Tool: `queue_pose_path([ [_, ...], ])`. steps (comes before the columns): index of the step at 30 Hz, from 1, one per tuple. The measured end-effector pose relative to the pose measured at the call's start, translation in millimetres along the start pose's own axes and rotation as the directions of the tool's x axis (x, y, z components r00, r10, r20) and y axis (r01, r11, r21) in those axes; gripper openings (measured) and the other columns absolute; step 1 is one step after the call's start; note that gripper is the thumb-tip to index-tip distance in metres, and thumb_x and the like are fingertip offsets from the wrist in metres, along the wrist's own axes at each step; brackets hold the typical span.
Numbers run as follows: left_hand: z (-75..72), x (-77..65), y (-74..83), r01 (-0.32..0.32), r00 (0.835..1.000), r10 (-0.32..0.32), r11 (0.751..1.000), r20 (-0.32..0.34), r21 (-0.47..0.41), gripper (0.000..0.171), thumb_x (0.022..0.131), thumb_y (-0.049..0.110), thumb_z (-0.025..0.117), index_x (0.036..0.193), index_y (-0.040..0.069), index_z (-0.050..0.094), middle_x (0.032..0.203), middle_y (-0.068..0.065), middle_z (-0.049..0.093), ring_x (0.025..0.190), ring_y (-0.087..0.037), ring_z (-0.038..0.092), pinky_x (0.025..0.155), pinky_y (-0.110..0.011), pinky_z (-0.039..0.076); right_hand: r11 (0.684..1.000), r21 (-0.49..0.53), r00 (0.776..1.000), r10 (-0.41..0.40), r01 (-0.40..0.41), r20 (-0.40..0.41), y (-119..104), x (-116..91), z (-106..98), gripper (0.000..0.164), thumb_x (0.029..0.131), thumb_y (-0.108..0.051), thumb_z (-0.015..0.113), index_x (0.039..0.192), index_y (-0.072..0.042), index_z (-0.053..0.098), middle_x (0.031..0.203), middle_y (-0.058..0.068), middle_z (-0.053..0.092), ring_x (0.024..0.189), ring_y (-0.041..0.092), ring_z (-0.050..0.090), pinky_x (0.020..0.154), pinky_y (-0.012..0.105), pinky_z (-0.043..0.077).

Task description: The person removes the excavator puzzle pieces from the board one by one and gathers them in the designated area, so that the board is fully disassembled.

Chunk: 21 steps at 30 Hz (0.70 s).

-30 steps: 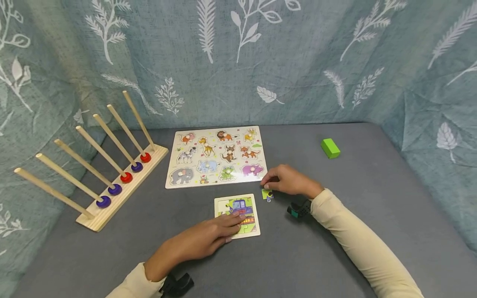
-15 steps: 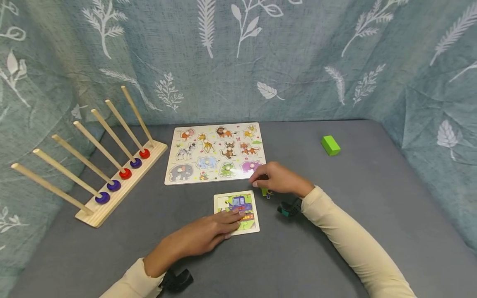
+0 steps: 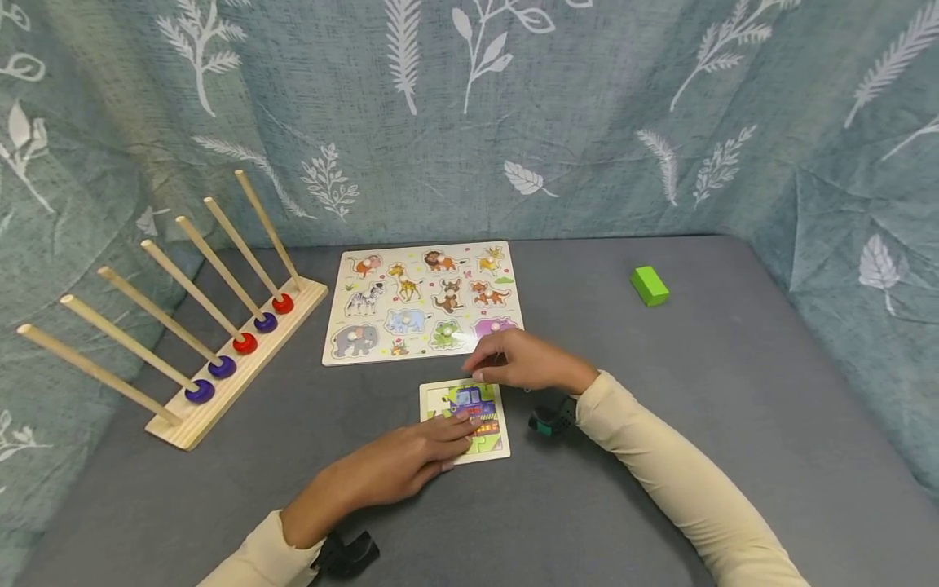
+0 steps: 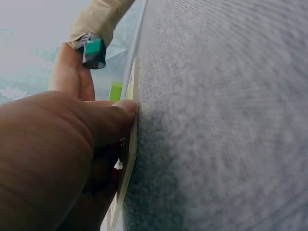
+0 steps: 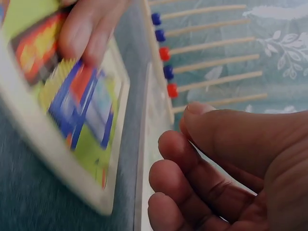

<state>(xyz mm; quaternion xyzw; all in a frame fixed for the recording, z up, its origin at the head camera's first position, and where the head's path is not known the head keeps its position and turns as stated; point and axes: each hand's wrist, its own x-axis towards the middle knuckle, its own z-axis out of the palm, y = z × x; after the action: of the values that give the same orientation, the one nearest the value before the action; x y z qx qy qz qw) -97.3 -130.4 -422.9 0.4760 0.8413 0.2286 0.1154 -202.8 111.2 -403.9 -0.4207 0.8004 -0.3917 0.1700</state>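
My left hand [image 3: 399, 458] rests on the small wooden jigsaw puzzle [image 3: 486, 444], fingers laid across its lower left part. In the left wrist view its thumb [image 4: 126, 107] lies against the board's edge. The puzzle shows a blue and red vehicle on green, with bare wood at its upper left. Just over the puzzle's top right edge hovers my right hand [image 3: 521, 359], thumb and index finger close together. The right wrist view shows loosely bent fingers [image 5: 175, 147] with nothing visible between them. Below the right palm peeks a sliver of a loose puzzle piece [image 3: 526, 390], mostly hidden.
Behind the hands lies an animal peg puzzle board [image 3: 333, 318], its lower right corner partly covered by the right hand. A wooden stand [image 3: 191, 432] with upright dowels and red and blue beads is at left. At back right sits a green block [image 3: 650, 285].
My right hand has moved left, away from the loose piece lying right of the puzzle, to the puzzle's top edge. My left hand keeps its place.
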Motion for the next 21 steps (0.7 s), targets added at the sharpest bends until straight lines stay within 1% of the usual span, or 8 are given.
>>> queue_pose_path([
  [2, -0.2, -0.5, 0.1, -0.003, 1.000, 0.003, 1.000, -0.004, 0.004, 0.040, 0.100, 0.012, 0.056, 0.139, 0.006, 0.054, 0.150, -0.006, 0.042, 0.139, -0.023, 0.035, 0.109, -0.043, 0.034, 0.999, 0.048, 1.000, -0.011, 0.011, 0.012, -3, 1, 1, 0.016, 0.093, -0.004, 0.065, 0.106, 0.001, 0.073, 0.099, 0.006, 0.069, 0.091, 0.009, 0.063, 0.081, 0.026, 0.052],
  [4, -0.1, -1.0, -0.1, -0.005, 1.000, 0.005, 1.000, -0.004, 0.004, 0.041, 0.100, 0.011, 0.056, 0.140, 0.005, 0.054, 0.150, -0.006, 0.042, 0.139, -0.023, 0.035, 0.109, -0.043, 0.034, 0.997, 0.072, 1.000, -0.017, 0.016, 0.019, -5, 2, 2, 0.017, 0.094, -0.003, 0.064, 0.107, 0.003, 0.072, 0.100, 0.008, 0.069, 0.092, 0.010, 0.064, 0.082, 0.026, 0.053],
  [10, 0.8, -1.7, -0.8, -0.008, 1.000, 0.008, 1.000, -0.002, 0.011, 0.042, 0.100, 0.013, 0.056, 0.141, 0.005, 0.052, 0.150, -0.007, 0.042, 0.139, -0.023, 0.034, 0.109, -0.042, 0.034, 0.995, 0.104, 0.999, -0.017, 0.013, 0.037, -6, 3, 6, 0.018, 0.094, -0.002, 0.062, 0.109, 0.004, 0.071, 0.102, 0.010, 0.069, 0.092, 0.010, 0.064, 0.082, 0.026, 0.053],
  [17, 0.1, -1.4, -0.5, -0.007, 1.000, 0.007, 1.000, 0.003, 0.006, 0.040, 0.100, 0.012, 0.055, 0.140, 0.005, 0.054, 0.151, -0.006, 0.041, 0.139, -0.022, 0.035, 0.109, -0.043, 0.034, 0.996, 0.091, 0.998, -0.030, 0.025, 0.053, -4, 6, 10, 0.016, 0.094, -0.002, 0.063, 0.106, 0.002, 0.072, 0.098, 0.007, 0.071, 0.087, 0.007, 0.063, 0.079, 0.025, 0.053],
  [21, 0.4, -0.8, -0.9, -0.014, 1.000, 0.014, 1.000, 0.007, 0.010, 0.040, 0.100, 0.012, 0.055, 0.140, 0.005, 0.053, 0.151, -0.007, 0.041, 0.139, -0.023, 0.034, 0.109, -0.043, 0.034, 0.996, 0.074, 0.996, -0.048, 0.043, 0.070, -3, 8, 12, 0.017, 0.094, 0.000, 0.063, 0.107, 0.002, 0.072, 0.099, 0.007, 0.072, 0.088, 0.006, 0.064, 0.079, 0.024, 0.053],
])
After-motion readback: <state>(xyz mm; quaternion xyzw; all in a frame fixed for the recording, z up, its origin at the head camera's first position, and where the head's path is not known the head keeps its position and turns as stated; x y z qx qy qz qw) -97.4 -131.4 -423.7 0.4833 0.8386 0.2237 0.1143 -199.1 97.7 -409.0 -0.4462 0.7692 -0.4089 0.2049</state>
